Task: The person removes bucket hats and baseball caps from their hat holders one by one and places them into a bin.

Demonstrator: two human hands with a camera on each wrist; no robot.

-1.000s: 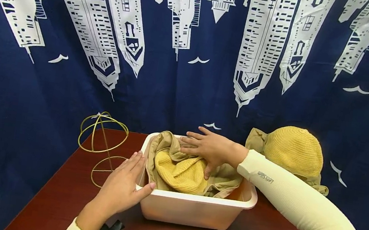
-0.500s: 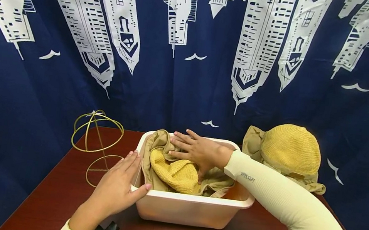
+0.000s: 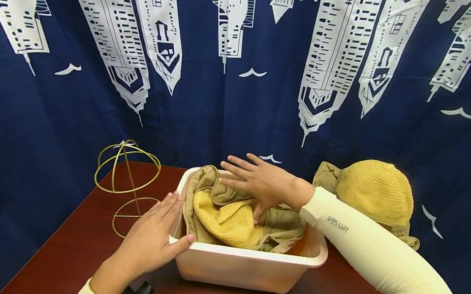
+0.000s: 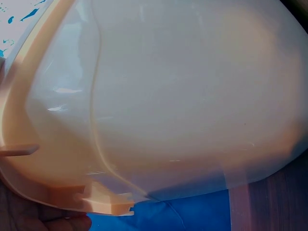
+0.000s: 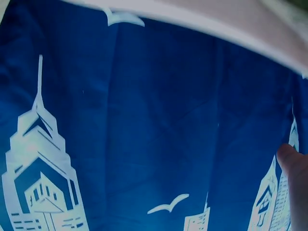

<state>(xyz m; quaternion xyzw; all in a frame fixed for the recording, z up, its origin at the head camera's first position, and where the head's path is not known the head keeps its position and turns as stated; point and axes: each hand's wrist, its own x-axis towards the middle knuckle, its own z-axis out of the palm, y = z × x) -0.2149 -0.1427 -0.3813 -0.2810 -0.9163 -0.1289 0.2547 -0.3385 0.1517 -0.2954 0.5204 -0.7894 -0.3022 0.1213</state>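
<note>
A white plastic basin (image 3: 241,269) stands on the table with a yellow knit hat (image 3: 226,220) inside, its khaki fabric brim folded around it. My left hand (image 3: 150,235) lies with straight fingers along the basin's left end, the thumb over the front left corner of the rim. In the left wrist view, the basin's outer wall (image 4: 183,96) fills most of the picture, with fingers (image 4: 67,224) at the lower left edge. Over the hat, my right hand (image 3: 268,183) spreads its fingers, the thumb down at the knit crown.
A second yellow hat (image 3: 374,190) with a khaki brim sits behind the basin to the right. At the left stands a gold wire stand (image 3: 112,192) with two hoops. A blue curtain (image 3: 220,130) printed with white buildings hangs behind the dark red table (image 3: 84,241).
My right hand has shifted slightly left over the basin, then risen a little from the hat. The left hand stays at the basin's left end. The head view has shifted slightly.
</note>
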